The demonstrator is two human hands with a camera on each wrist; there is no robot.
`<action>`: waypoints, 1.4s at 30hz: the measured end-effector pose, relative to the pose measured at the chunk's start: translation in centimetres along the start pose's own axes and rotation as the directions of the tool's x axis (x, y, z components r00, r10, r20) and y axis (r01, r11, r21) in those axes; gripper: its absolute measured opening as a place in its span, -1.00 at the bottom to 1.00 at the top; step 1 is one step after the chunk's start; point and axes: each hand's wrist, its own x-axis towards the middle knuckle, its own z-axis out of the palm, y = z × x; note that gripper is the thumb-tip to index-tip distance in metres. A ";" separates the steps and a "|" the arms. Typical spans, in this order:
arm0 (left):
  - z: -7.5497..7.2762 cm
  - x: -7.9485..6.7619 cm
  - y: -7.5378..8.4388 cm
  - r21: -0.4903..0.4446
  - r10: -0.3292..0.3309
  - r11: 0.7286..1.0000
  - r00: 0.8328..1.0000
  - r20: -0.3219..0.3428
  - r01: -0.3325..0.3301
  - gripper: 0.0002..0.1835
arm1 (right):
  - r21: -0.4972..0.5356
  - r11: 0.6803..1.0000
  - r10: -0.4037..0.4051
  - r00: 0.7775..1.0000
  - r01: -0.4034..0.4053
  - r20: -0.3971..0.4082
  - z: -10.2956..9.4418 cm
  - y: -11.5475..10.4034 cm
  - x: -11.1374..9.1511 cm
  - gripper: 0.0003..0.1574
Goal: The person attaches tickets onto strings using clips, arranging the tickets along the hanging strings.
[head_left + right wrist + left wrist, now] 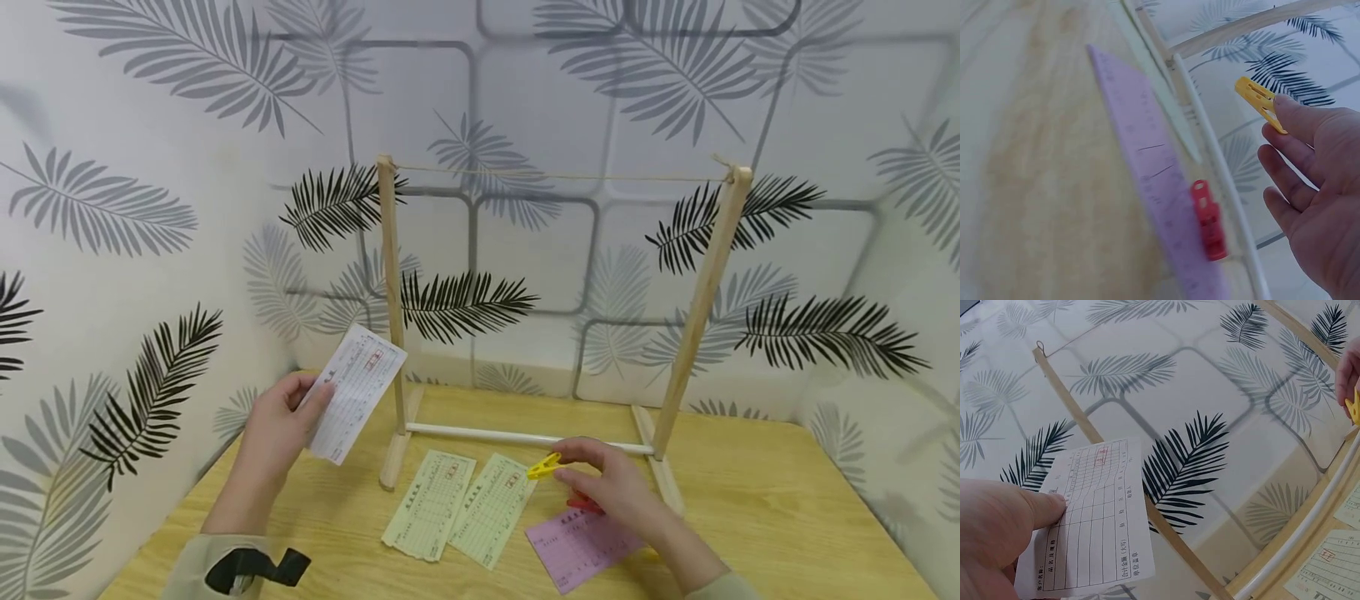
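Observation:
My left hand (279,421) pinches a white printed receipt slip (362,387) near one long edge, thumb on its printed face. The slip is tilted and raised near the frame's left post. Between the thumb and fingers of my right hand (618,492) is a yellow clothespin (543,467), its free end pointing left. In the right wrist view the yellow clothespin (1257,97) is pinched while the other fingers are loosely bent. Below that hand lie a red clothespin (1210,225) and a purple receipt slip (573,546), partly hidden by the hand in the head view.
A wooden frame stands on the table, with a left post (392,292), a right post (701,308), a string (555,176) across the top and a white rod (495,435) low down. Two light green slips (431,504) (495,508) lie before it. Patterned wall behind.

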 end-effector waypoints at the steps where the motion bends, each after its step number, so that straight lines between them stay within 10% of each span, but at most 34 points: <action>1: 0.0 0.0 0.3 -0.003 0.003 1.000 1.000 -0.002 -0.003 -0.60 | -0.016 1.000 -0.023 1.000 0.023 -0.007 -0.3 -0.5 0.1 -0.53; 19: 3.3 0.2 4.4 -0.243 0.107 0.961 0.987 -0.121 -0.134 -0.68 | -0.163 0.957 -0.251 0.967 0.240 -0.051 -4.6 -12.7 6.1 -0.54; 42: 10.0 2.7 8.8 -0.472 0.214 0.816 0.932 -0.292 -0.335 -0.79 | -0.268 0.871 -0.456 0.881 0.413 -0.126 -7.3 -29.1 12.8 -0.40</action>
